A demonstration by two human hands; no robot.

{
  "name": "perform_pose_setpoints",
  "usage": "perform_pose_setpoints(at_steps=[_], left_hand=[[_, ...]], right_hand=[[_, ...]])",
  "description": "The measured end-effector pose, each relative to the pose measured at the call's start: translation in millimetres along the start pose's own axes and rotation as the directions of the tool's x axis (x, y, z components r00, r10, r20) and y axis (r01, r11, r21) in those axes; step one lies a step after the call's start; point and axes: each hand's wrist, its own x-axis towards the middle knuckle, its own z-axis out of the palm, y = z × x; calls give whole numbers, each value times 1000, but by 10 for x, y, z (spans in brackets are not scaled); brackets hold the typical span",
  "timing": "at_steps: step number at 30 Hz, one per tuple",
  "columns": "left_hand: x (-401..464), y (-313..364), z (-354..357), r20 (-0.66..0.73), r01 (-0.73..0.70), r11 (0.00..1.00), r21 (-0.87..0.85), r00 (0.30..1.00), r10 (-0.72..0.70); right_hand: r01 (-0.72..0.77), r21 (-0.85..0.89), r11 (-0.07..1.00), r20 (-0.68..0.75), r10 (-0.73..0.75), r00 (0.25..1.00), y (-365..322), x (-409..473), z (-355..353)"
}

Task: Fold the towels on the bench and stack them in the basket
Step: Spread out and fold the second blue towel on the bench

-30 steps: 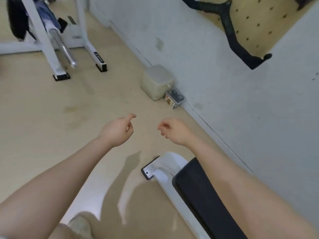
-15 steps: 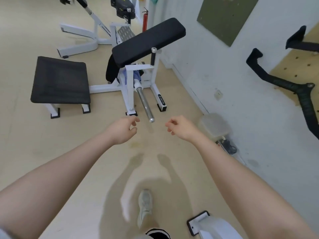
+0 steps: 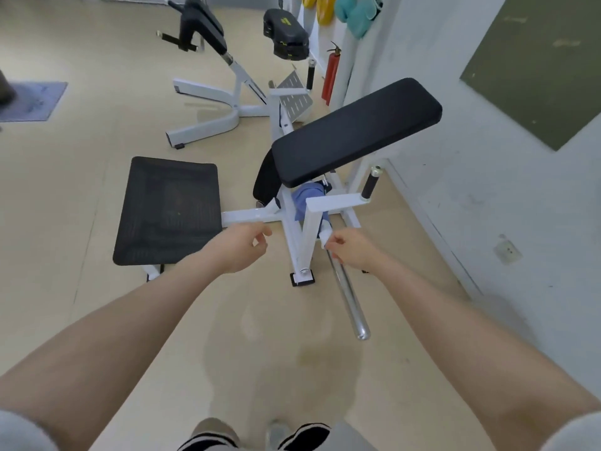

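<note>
Standing over a beige floor [image 3: 97,304], the person shows dark striped shorts [image 3: 302,437] and a shoe [image 3: 276,431] at the near edge. Both bare forearms reach forward. The left hand [image 3: 235,247] hangs in the air with its fingers loosely curled and thumb near the fingertips, holding nothing. The right hand [image 3: 349,250] is likewise loosely curled and empty, just in front of a chrome bar [image 3: 349,301] that slants toward the viewer. Behind the hands stands a white frame [image 3: 302,229] carrying a tilted black pad [image 3: 354,128]. A blue towel [image 3: 307,195] is bunched under that pad, draped against the frame. To the left lies a flat black seat [image 3: 169,209] joined to the frame. Farther off stands another white machine [image 3: 214,92], with a red extinguisher [image 3: 331,74] by the wall. A grey mat [image 3: 32,100] lies far left. A dark green board [image 3: 533,66] hangs on the right wall [image 3: 487,190].
</note>
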Motion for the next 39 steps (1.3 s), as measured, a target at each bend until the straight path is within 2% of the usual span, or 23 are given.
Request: perform_pose_setpoints(at_steps=[4, 7, 12, 16, 18, 22, 27, 32, 35, 37, 39], left_hand=[[820, -523, -403, 40, -10, 1000, 26, 999, 8], [1505, -854, -724, 79, -65, 996, 54, 995, 61], [2672, -1317, -1200, 176, -125, 992, 31, 977, 117], [3500, -1320, -1398, 185, -135, 990, -51, 972, 142], [3841, -1240, -1457, 203, -179, 984, -25, 962, 180], [4587, -1076, -1528, 256, -258, 966, -30, 932, 256], [5756, -993, -1177, 325, -344, 939, -21, 885, 332], [6909, -1074, -450, 406, -334, 943, -12, 860, 310], [7370, -1158, -108, 441, -297, 954, -32, 853, 280], [7587, -1232, 41, 473, -279, 960, -35, 841, 261], [7752, -1304, 156, 486, -249, 968, -40, 841, 237]], right_hand=[[3, -34, 999, -5, -3, 1000, -425, 890, 13], [-38, -36, 999, -65, 35, 997, -672, 1586, 36], [-188, 16, 982, -134, 188, 973, -940, 2572, 13], [-298, 48, 953, -163, 302, 939, -950, 3202, 6], [-319, 38, 947, -146, 321, 936, -890, 3447, -40], [-320, 62, 945, -201, 326, 924, -620, 4013, -245], [-395, -73, 916, -83, 389, 918, -42, 5092, -255], [-464, -267, 845, 4, 482, 876, 649, 6035, 114], [-395, -422, 816, 48, 455, 889, 1010, 6378, 337], [-351, -436, 829, 80, 425, 902, 1209, 6509, 485], [-306, -470, 828, 28, 360, 933, 1332, 6580, 609]])
